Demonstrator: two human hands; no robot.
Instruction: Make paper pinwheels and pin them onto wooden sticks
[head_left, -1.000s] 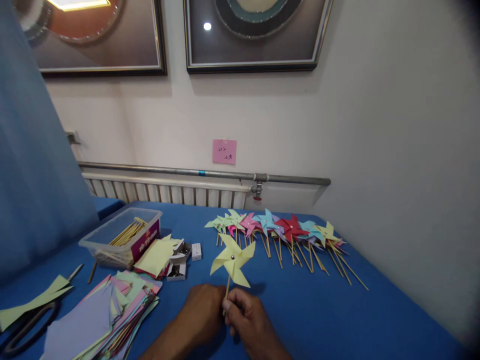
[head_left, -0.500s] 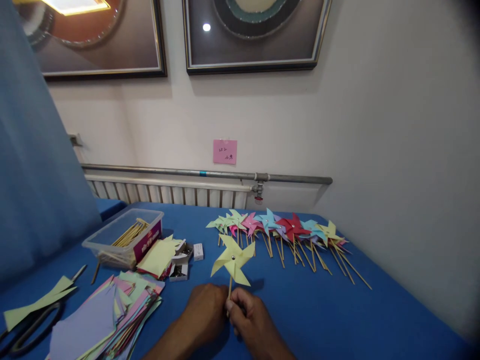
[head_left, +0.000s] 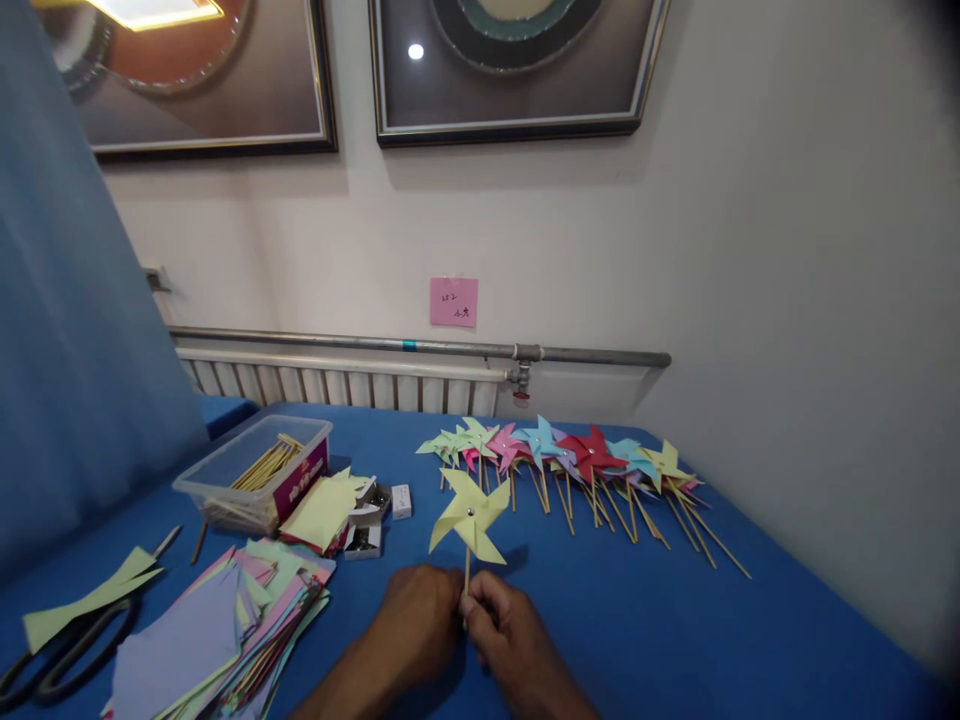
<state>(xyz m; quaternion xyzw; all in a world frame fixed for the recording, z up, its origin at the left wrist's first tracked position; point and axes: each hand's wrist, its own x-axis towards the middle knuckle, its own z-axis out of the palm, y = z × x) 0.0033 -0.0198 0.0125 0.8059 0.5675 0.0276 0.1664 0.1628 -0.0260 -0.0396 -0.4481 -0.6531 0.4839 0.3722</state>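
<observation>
Risk: stick, blades

My right hand (head_left: 506,628) pinches the thin wooden stick (head_left: 468,571) of a pale-yellow paper pinwheel (head_left: 466,517), upright above the blue tabletop (head_left: 637,620); my left hand (head_left: 421,612) is curled alongside, grip hidden. Overtwisting could crack the stick; brushing knuckles, crease blades.

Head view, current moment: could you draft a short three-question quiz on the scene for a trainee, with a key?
1. What is in the grip of the right hand?
a) scissors
b) a pale yellow pinwheel, by its stick
c) the pink note
2. True or false: the clear box holds scissors.
3. Which lies nearer the camera: the coloured paper stack or the row of pinwheels?

Key:
1. b
2. False; it holds thin sticks.
3. The coloured paper stack.
</observation>
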